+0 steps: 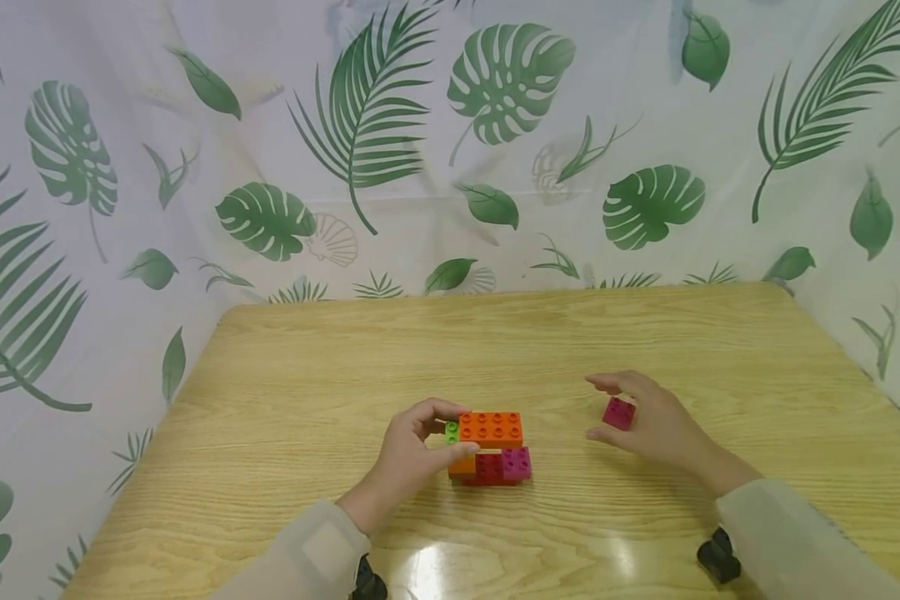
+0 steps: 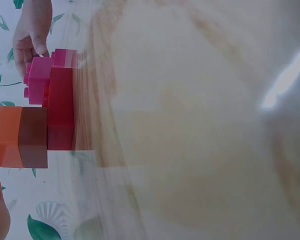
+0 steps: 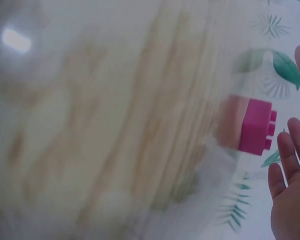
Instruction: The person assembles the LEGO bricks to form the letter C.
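Note:
My left hand (image 1: 415,446) holds a cluster of toy building bricks at its left end, thumb in front and fingers behind. An orange brick (image 1: 490,429) with several studs tops its rear part, beside a green brick (image 1: 452,432). Along the front are a red brick (image 1: 488,468) and a pink brick (image 1: 517,462). The left wrist view shows a brown brick (image 2: 33,137) under the orange ones. To the right, a loose magenta brick (image 1: 618,413) stands on the table between the spread thumb and fingers of my right hand (image 1: 656,421). The right wrist view shows those fingers apart from it.
The wooden table (image 1: 330,358) extends around both hands. Behind it hangs a white cloth (image 1: 412,242) printed with green leaves. Dark wrist devices (image 1: 718,557) sit below both sleeves.

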Motion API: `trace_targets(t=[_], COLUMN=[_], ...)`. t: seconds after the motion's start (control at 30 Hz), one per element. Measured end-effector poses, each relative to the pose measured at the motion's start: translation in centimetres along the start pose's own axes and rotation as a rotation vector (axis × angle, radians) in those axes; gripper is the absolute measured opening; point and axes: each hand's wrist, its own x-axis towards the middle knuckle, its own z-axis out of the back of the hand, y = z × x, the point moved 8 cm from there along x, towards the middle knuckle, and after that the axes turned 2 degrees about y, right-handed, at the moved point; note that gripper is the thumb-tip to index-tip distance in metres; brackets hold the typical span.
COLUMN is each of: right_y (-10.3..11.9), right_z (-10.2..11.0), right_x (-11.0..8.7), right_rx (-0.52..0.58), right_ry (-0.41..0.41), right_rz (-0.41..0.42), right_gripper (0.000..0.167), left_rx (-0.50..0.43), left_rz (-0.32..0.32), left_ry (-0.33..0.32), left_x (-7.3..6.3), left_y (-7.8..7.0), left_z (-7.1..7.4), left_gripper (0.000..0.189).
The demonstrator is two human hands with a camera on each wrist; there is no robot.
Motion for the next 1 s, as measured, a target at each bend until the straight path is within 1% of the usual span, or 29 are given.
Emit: trace_targets(t=[0.2,0.37,0.5,0.6,0.7,0.8,0.87,1.0], right_y=[-2.9,-4.3,-4.8,-4.8,-4.7,-4.3,-3.7,-1.4], right_z=[0.1,-0.1,-0.1,0.0,0.0,0.0,0.0,-0.5], right_x=[-0.7,-1.2,-1.3,-1.4,-1.4,-1.3,-1.1,-0.4], right_rx=[-0.022,-0.043,-0.042,-0.048,-0.044,-0.03,-0.008,0.047], right_ry=[0.044,0.093,0.123,0.132,0.126,0.113,0.102,0.083], right_rz=[-0.102,-0.182,-0.246,-0.26,-0.248,-0.246,-0.247,-0.209], right_gripper=[0.069,0.069,0.063,0.053,0.045,0.044,0.044,0.043], left_rx=[-0.009,-0.006,-0.008,-0.012,-0.015,-0.011,-0.008,-0.004], left_rz=[0.015,0.02,0.03,0.041,0.047,0.044,0.041,0.043], left_ry=[0.007,0.011,0.008,0.009,0.012,0.012,0.011,0.007], left_x=[0.1,0.1,0.1,0.1,0.1,0.1,0.1,0.0], left_y=[0.1,0.1,0.1,0.2,0.2,0.2,0.1,0.1], left_z=[0.0,0.0,0.0,0.0,0.0,0.0,0.0,0.0], left_gripper=[0.034,0.035,0.035,0.034,0.034,0.034,0.034,0.033])
